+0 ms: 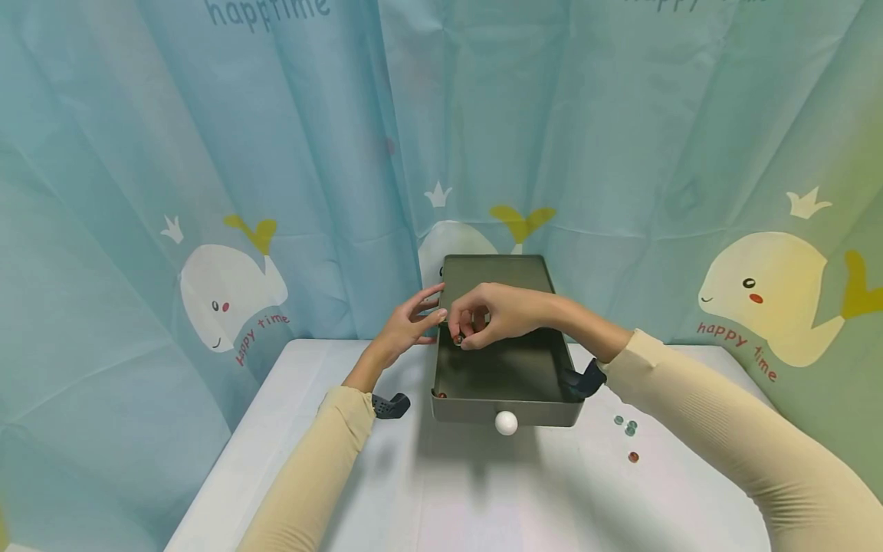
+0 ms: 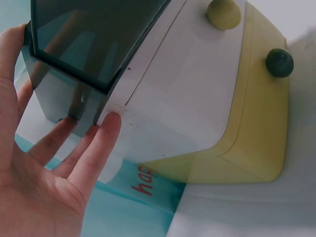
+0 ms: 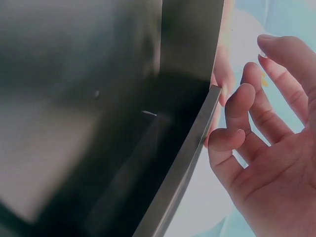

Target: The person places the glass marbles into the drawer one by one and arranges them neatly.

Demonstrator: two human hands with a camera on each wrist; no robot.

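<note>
In the head view a dark olive drawer point(image 1: 513, 364) with a white knob point(image 1: 507, 423) stands pulled out of a small cabinet with an olive top point(image 1: 497, 268). Over its left side, my right hand point(image 1: 500, 313) pinches a small brownish marble point(image 1: 458, 340) between thumb and index finger. Another reddish marble point(image 1: 442, 395) lies in the drawer's front left corner. My left hand point(image 1: 407, 326) is spread along the cabinet's left side, its fingers point(image 2: 106, 136) fairly straight at the wall. In the right wrist view, my right hand point(image 3: 269, 143) is beside the drawer's rim point(image 3: 190, 153).
To the right on the white table point(image 1: 469, 491) lie several greenish marbles point(image 1: 631, 426) and an amber marble point(image 1: 633, 458). Other cabinet fronts carry a yellow knob point(image 2: 223, 14) and a dark green knob point(image 2: 279, 62). Behind hangs a blue-green curtain point(image 1: 331, 153) with printed whales.
</note>
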